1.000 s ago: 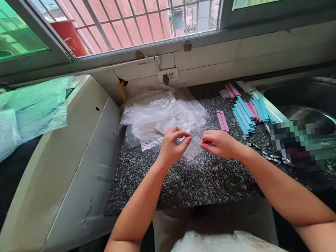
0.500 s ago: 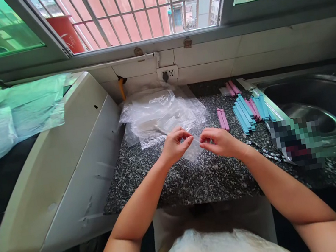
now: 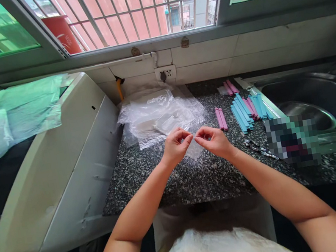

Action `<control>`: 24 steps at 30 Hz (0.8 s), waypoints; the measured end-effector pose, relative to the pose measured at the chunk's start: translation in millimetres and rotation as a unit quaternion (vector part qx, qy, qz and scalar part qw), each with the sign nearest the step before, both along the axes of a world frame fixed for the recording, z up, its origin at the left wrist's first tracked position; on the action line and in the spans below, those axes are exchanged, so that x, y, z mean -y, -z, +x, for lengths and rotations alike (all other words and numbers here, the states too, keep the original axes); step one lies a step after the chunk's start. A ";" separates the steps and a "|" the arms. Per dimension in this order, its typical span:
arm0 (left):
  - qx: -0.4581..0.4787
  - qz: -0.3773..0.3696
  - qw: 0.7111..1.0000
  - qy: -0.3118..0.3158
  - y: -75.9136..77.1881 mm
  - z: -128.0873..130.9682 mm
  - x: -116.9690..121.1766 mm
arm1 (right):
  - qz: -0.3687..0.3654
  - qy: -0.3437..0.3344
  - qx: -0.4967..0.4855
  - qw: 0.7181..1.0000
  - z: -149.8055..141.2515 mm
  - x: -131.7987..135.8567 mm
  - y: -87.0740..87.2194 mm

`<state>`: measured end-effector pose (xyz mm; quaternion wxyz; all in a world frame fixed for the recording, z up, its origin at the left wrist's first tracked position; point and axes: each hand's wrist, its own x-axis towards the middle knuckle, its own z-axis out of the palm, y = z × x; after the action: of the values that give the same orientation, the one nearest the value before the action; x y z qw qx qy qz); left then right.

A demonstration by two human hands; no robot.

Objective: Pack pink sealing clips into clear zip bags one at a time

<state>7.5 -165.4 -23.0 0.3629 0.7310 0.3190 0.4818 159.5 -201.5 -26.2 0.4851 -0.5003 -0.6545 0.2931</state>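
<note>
My left hand (image 3: 176,144) and my right hand (image 3: 211,139) meet close together above the counter, each closed in a pinch. Between them they grip the upper edge of a small clear plastic bag (image 3: 194,151), which hangs below the fingertips. Behind my left hand lies a loose pile of clear plastic bags (image 3: 162,112). To the right of my right hand, two pink sealing clips (image 3: 221,118) lie side by side. Farther right, blue clips (image 3: 241,114) are stacked, with more pink clips (image 3: 251,107) beside them.
A steel sink (image 3: 305,96) is set into the speckled counter (image 3: 197,185) at right. A blurred-out packet (image 3: 293,141) lies by its near rim. The white appliance (image 3: 73,159) stands at left with a plastic sheet (image 3: 23,109) on top. A socket (image 3: 165,73) is on the wall.
My right hand has moved slightly left, so its fingertips are now nearly touching those of my left hand along the bag's edge. The whole view has shifted a little.
</note>
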 end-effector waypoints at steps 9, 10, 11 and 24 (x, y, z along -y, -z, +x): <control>0.003 -0.020 1.000 0.000 3.1 1.0 -0.4 | 0.014 -0.001 0.020 1.000 0.1 -0.5 -2.1; 0.004 -0.025 1.000 0.000 3.3 1.1 -0.5 | 0.013 0.000 0.019 1.000 0.0 -0.8 -1.9; 0.006 -0.031 0.999 0.002 3.3 1.0 -0.6 | 0.011 -0.001 0.016 1.000 0.0 -1.1 -1.7; 0.040 -0.086 0.995 -0.004 2.2 -3.2 -2.4 | -0.007 0.008 0.000 1.000 2.8 -0.6 -2.1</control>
<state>4.3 -163.0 -25.2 0.4354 0.6758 0.3472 0.4829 162.3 -200.9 -24.1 0.4839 -0.5091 -0.6483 0.2936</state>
